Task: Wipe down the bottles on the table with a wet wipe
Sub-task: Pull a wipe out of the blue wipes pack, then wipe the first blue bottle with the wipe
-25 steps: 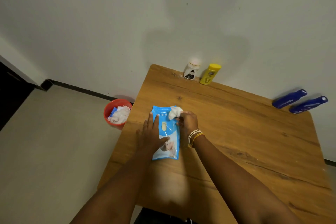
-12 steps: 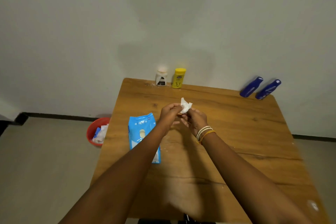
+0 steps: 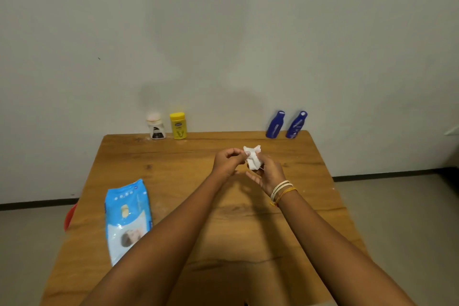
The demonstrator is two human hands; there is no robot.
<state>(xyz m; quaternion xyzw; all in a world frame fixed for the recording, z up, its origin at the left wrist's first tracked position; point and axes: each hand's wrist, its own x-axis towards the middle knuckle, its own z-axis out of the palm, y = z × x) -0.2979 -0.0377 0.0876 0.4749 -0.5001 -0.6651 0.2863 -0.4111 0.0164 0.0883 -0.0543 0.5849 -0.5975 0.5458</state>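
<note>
Both hands are raised over the middle of the wooden table point(image 3: 310, 176). My right hand point(image 3: 269, 172) holds a crumpled white wet wipe point(image 3: 252, 158). My left hand point(image 3: 227, 160) pinches the wipe's left edge with its fingertips. Along the far edge by the wall stand a white jar point(image 3: 156, 126) with a pale lid and a yellow bottle point(image 3: 178, 126) on the left, and two dark blue bottles point(image 3: 275, 124) point(image 3: 296, 124) on the right. A blue wet-wipe pack point(image 3: 126, 216) lies flat near the table's left edge.
A red bin point(image 3: 69, 216) on the floor shows partly past the table's left edge. A grey wall rises right behind the bottles. Grey floor lies on both sides of the table.
My hands pulled a wipe out of the pack and lifted it off the table to the middle. The view swung right, so the pack and bin now sit further left.
</note>
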